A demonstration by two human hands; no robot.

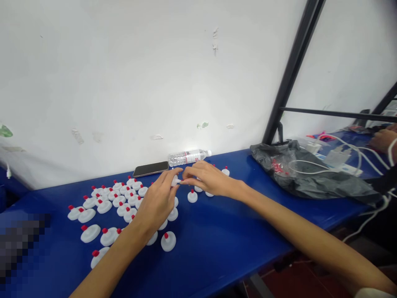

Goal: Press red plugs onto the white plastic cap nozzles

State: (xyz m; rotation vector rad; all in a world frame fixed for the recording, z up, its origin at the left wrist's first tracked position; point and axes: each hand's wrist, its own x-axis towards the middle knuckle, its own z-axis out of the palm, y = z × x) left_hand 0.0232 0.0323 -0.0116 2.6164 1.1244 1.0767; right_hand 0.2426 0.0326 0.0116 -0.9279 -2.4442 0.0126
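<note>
Between its thumb and fingers my left hand (pixel 159 196) grips a white nozzle cap (pixel 175 181), its narrow spout pointing right. My right hand (pixel 209 176) is closed in a pinch right at that spout. What sits inside this pinch is hidden by the fingertips. No red tip shows on the held cap. Many similar round white caps with red tips stand on the blue table, such as a front one (pixel 168 241) and one near my right hand (pixel 192 196). My left forearm and hand cover part of the group on the left.
Along the wall lie a phone (pixel 151 169) and a clear plastic bottle (pixel 187 157). A dark plastic bag (pixel 313 182) with white cables and a small bag of red pieces (pixel 279 166) covers the right side. A black metal post (pixel 288 74) rises behind. Another person's hand (pixel 384 140) is at far right.
</note>
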